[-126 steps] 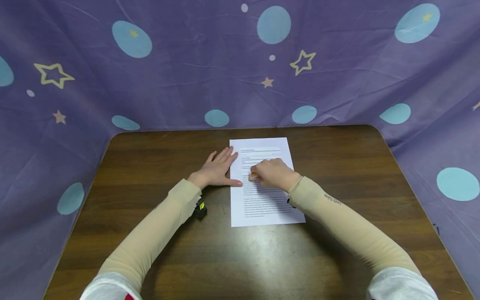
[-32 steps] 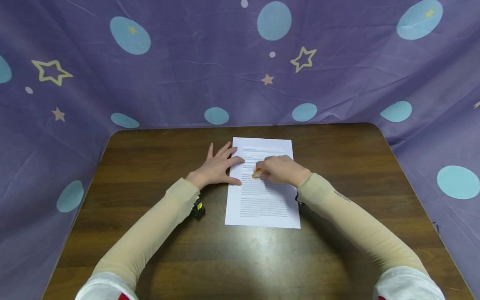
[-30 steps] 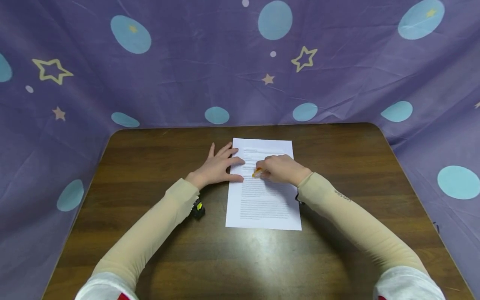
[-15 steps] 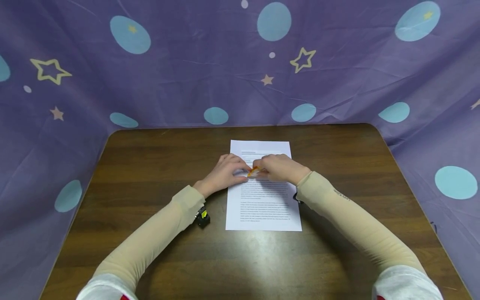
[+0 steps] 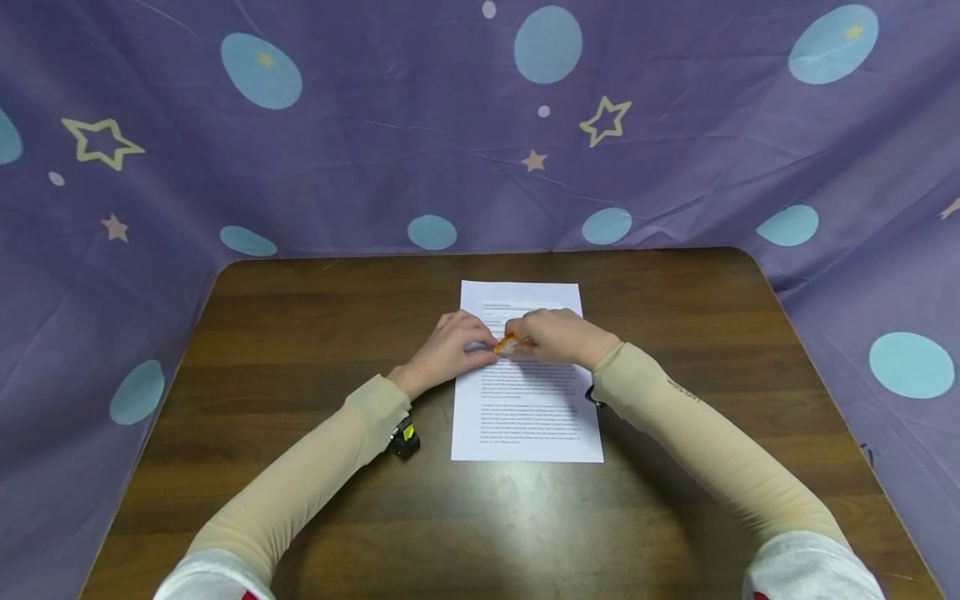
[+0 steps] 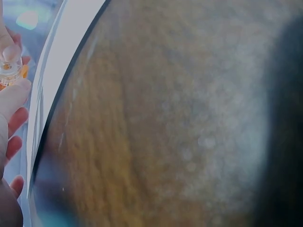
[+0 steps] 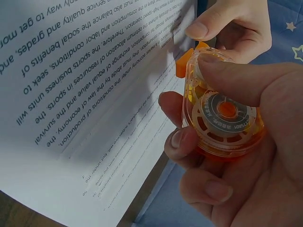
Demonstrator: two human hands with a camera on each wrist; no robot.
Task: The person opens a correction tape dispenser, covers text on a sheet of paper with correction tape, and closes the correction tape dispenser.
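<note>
My right hand (image 5: 562, 337) holds a correction tape (image 7: 227, 113) with a clear case and orange parts, its thumb across the top and fingers curled beneath. The white printed sheet (image 5: 525, 450) lies on the table below it. Bent toward the tape's orange tip (image 7: 182, 66), the thumb and fingers of my left hand (image 5: 442, 354) pinch at that end; the exact contact is partly hidden. In the left wrist view, only the left edge shows the clear case (image 6: 8, 71) between both hands' fingertips.
The brown wooden table (image 5: 315, 308) carries the paper at its middle. A purple curtain (image 5: 360, 125) with stars and blue dots hangs behind and at both sides. A small black device (image 5: 406, 442) sits under the left wrist.
My left hand has left its spread position on the paper's left edge and moved right to the tape's tip. My right hand still holds the correction tape. The sheet has shifted slightly.
</note>
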